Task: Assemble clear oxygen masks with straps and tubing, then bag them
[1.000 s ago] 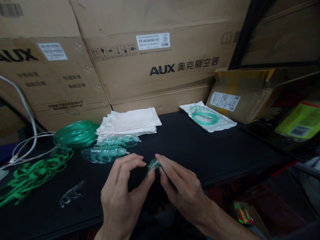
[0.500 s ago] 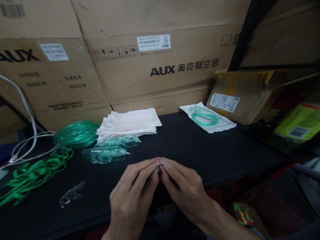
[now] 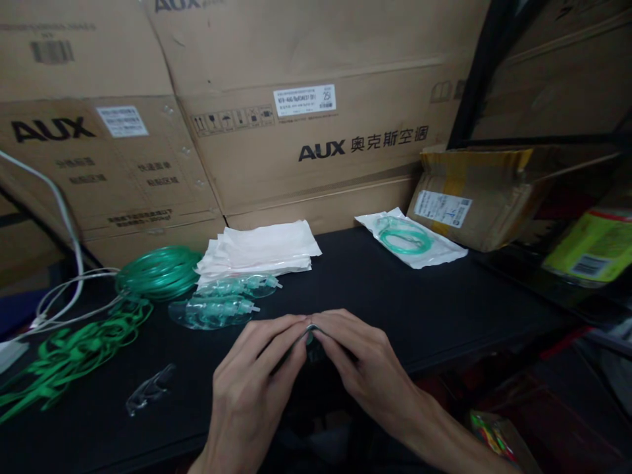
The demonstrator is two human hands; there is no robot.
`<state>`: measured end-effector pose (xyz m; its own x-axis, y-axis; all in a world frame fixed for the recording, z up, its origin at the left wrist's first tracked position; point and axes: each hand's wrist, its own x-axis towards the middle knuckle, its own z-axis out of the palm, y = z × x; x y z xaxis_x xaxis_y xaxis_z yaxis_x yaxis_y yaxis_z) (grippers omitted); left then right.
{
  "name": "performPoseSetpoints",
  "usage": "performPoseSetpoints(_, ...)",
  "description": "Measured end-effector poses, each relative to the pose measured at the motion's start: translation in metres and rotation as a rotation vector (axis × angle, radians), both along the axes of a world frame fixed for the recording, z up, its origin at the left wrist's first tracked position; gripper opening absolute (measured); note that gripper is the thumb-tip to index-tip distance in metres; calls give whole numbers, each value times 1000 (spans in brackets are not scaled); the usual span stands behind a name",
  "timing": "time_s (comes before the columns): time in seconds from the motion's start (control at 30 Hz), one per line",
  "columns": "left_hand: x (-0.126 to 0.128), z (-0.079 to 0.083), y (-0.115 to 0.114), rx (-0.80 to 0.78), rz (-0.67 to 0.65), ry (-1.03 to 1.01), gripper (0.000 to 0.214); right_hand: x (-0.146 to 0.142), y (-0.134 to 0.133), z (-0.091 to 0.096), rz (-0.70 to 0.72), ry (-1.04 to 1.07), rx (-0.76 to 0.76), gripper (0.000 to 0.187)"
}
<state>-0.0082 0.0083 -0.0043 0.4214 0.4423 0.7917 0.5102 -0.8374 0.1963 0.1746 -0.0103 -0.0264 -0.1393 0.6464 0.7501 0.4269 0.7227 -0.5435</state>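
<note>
My left hand (image 3: 261, 375) and my right hand (image 3: 368, 359) meet at the table's front edge, with fingertips pinched together. Between them is a small greenish clear piece with a bent silvery strip (image 3: 311, 327); the fingers hide most of it, so its kind is unclear. Just beyond my left hand lie clear green oxygen masks (image 3: 212, 312) with white connectors. Farther left are a coil of green tubing (image 3: 158, 273) and a tangle of green elastic straps (image 3: 81, 352). A small clear plastic piece (image 3: 149, 390) rests on the black table to the left.
White pouches (image 3: 266, 247) are stacked behind the masks. One pouch with green tubing inside (image 3: 405, 238) lies at the back right, beside an open cardboard box (image 3: 464, 197). Large cartons (image 3: 316, 171) stand along the back. A white cable (image 3: 66, 224) hangs at the left.
The view has shifted slightly, so the surroundings sit a little lower and the left-hand items farther right. My fingers keep their pinch, with the silvery strip spread slightly wider between them.
</note>
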Motion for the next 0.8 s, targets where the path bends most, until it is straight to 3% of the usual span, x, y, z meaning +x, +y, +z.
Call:
performPoseSetpoints(0.13, 1, -3, 4, -42, 16, -19, 27, -1, 0, 3, -92, 68, -46, 27)
performPoseSetpoints(0.23, 3, -10, 8, -196, 46, 2, 58, 0, 0, 6, -129, 171, -178, 25)
performPoseSetpoints(0.33, 2, -18, 12, -351, 41, 10, 82, 3, 1, 8, -72, 262, -295, 21)
performPoseSetpoints(0.4, 0, -20, 14, -379, 29, 8, 76, 5, 1, 9, -2, 330, -348, 18)
performPoseSetpoints(0.57, -5, -9, 15, -352, 8, -42, 32, 8, 4, 7, 226, 472, -521, 16)
performPoseSetpoints(0.8, -12, -3, 18, -319, 31, -37, 25, 15, 4, 10, 478, 395, -724, 70)
